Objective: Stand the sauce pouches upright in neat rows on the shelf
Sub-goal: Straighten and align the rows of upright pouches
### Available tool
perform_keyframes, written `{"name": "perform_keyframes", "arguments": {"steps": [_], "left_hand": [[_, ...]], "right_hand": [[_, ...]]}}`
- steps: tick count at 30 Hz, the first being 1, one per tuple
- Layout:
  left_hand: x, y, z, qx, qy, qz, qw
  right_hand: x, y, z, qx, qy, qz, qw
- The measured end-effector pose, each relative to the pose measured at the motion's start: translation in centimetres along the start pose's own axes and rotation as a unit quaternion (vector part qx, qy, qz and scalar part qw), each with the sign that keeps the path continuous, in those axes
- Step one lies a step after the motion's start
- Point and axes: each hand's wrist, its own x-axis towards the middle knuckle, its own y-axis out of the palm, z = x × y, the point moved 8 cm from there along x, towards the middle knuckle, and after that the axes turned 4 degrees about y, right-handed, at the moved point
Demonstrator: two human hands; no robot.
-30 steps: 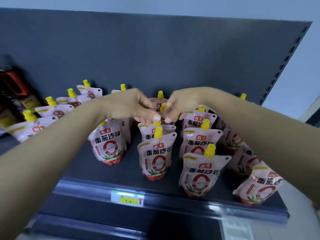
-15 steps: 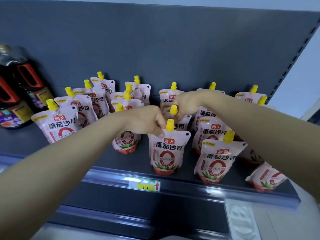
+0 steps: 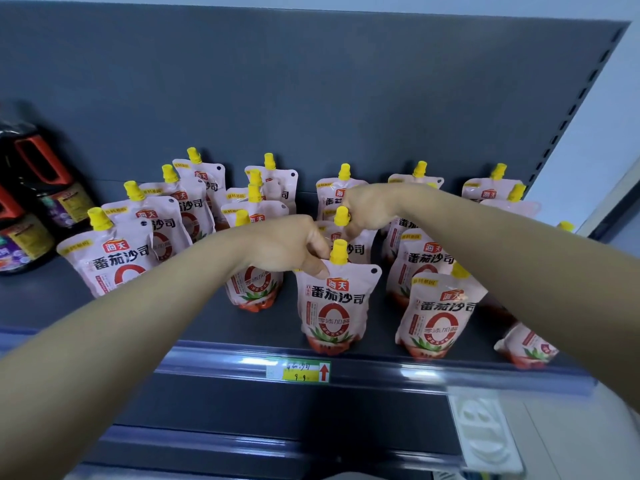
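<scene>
While both hands pinch pouch tops, left (image 3: 294, 247) front pouch (image 3: 334, 303), right (image 3: 367, 209) second pouch (image 3: 349, 244), spouts point up.

Upright pouches (image 3: 334, 303) crowd the shelf (image 3: 214, 327); open lanes between columns, bottles (image 3: 31, 202) blocking left.

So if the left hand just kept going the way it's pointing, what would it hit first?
The left hand points rightward at the front pouch; its fingertips already seem to touch the top edge beside the yellow cap, so probably that cap. Depth is hard to judge.
</scene>
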Motion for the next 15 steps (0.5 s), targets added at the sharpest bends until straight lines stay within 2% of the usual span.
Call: {"name": "perform_keyframes", "arguments": {"steps": [6,15], "left_hand": [[-0.6,0.2,0.8,0.0,-0.012,0.043,0.999],[-0.9,-0.1,1.3,0.025,-0.02,0.041,0.999]], "right_hand": [[-0.4,-0.1,0.3,0.004,0.007,-0.005,1.0],[-0.6,0.2,-0.2,0.037,0.033,0.025,0.998]]}}
